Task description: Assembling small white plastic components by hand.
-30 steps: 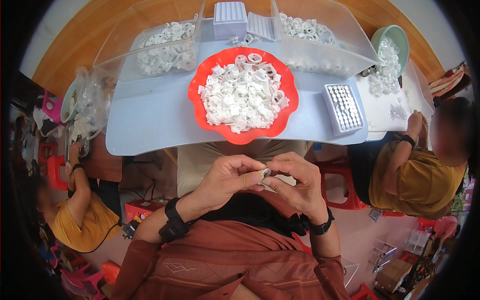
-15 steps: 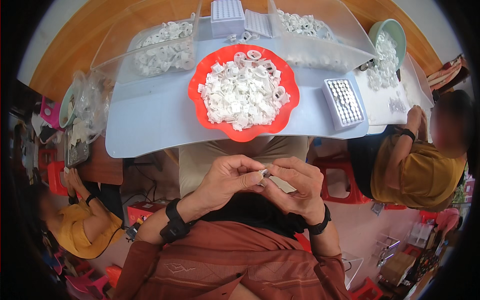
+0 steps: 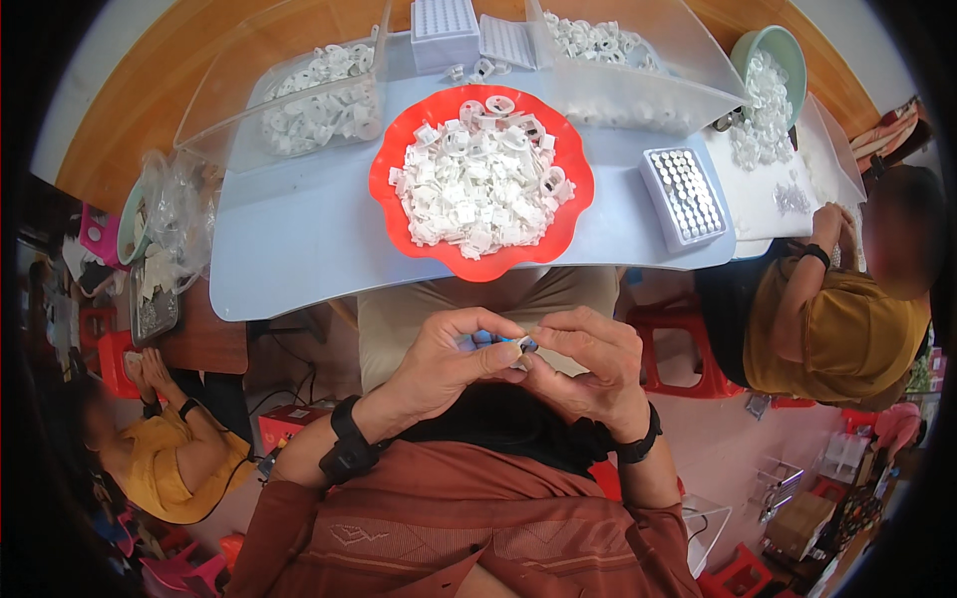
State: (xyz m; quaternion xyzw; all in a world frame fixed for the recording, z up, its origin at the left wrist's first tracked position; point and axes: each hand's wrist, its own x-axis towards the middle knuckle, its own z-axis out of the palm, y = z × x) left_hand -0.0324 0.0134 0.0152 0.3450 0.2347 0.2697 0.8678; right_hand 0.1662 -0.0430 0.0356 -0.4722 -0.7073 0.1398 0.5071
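Note:
My left hand (image 3: 456, 354) and my right hand (image 3: 590, 364) meet over my lap, just below the table's near edge. Both pinch one small white plastic part (image 3: 524, 345) between thumbs and fingertips; a dark spot shows on it, and the fingers cover most of the rest. Beyond the hands, a red wavy-rimmed bowl (image 3: 387, 189) stands on the light blue table (image 3: 289, 239). Heaped inside it are many small white plastic pieces (image 3: 474, 189), a few ring-shaped ones among them at the far side.
A white tray of silvery round pieces (image 3: 685, 197) lies at the table's right. Clear bins (image 3: 229, 115) of white parts stand far left and far right, with stacked white trays (image 3: 444, 45) between. One person (image 3: 827, 309) sits at right, another (image 3: 179, 448) at left.
Both hands stay at nearly the same place, still pinching the white part, with only slight finger movement. The view has shifted slightly.

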